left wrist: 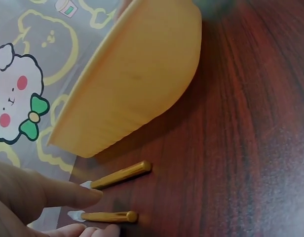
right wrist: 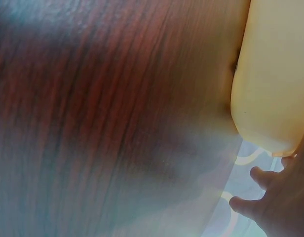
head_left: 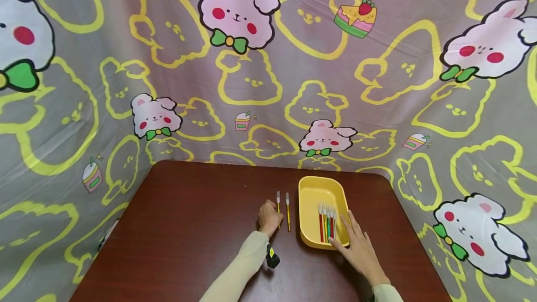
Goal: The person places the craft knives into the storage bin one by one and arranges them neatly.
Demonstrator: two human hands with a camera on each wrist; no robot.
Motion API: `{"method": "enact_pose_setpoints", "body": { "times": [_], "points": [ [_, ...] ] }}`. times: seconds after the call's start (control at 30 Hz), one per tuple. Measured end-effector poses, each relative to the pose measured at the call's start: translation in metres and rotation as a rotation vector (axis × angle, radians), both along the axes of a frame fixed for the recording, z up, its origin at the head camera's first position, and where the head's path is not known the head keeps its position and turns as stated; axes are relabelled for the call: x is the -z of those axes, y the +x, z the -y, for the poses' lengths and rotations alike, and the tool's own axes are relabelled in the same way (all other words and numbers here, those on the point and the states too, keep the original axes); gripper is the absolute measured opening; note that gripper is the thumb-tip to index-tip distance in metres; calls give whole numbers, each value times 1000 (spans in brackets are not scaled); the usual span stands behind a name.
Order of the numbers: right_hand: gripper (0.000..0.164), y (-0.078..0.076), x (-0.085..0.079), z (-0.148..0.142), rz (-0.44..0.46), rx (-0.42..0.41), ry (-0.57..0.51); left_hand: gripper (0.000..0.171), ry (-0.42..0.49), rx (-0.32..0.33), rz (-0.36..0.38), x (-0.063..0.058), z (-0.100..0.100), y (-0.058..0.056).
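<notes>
Two slim gold pen-shaped tools with whitish ends, a left one (head_left: 278, 204) and a right one (head_left: 288, 213), lie side by side on the table. My left hand (head_left: 269, 218) is down at the left tool. In the left wrist view its straight index finger (left wrist: 78, 194) lies between the tools, with other fingertips just below the lower tool (left wrist: 105, 217). My right hand (head_left: 358, 248) rests against the right side of a yellow tray (head_left: 308, 218), fingers spread, thumb over its near right corner. Several similar tools (head_left: 326, 223) in red, gold and green lie inside the tray.
The brown table (head_left: 189, 227) has a far edge close to a patterned cloth (head_left: 268, 83) that hangs at the back and both sides. A black band device (head_left: 271, 257) sits at the left wrist. The tray's tall wall (left wrist: 137, 74) stands beside the two loose tools.
</notes>
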State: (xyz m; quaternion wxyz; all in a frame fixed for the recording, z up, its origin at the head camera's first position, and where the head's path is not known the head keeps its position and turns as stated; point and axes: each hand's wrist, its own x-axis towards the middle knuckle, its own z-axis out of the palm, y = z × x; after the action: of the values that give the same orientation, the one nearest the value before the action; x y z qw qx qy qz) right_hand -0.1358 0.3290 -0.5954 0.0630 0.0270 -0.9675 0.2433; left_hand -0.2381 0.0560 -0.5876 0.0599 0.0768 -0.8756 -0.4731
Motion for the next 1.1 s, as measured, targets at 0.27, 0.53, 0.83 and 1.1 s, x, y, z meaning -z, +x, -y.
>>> {"method": "enact_pose_setpoints", "body": {
  "times": [0.27, 0.53, 0.83, 1.1],
  "points": [
    [87, 0, 0, 1, 6, 6, 3, 37, 8, -16, -24, 7, -8, -4],
    [87, -1, -1, 1, 6, 2, -7, 34, -49, -36, 2, 14, -14, -11],
    [88, -1, 1, 0, -4, -6, -16, 29, -71, -19, 55, 7, -14, -10],
    [88, 0, 1, -1, 7, -7, -15, 23, -68, -18, 92, -3, -14, -7]
  ]
}}
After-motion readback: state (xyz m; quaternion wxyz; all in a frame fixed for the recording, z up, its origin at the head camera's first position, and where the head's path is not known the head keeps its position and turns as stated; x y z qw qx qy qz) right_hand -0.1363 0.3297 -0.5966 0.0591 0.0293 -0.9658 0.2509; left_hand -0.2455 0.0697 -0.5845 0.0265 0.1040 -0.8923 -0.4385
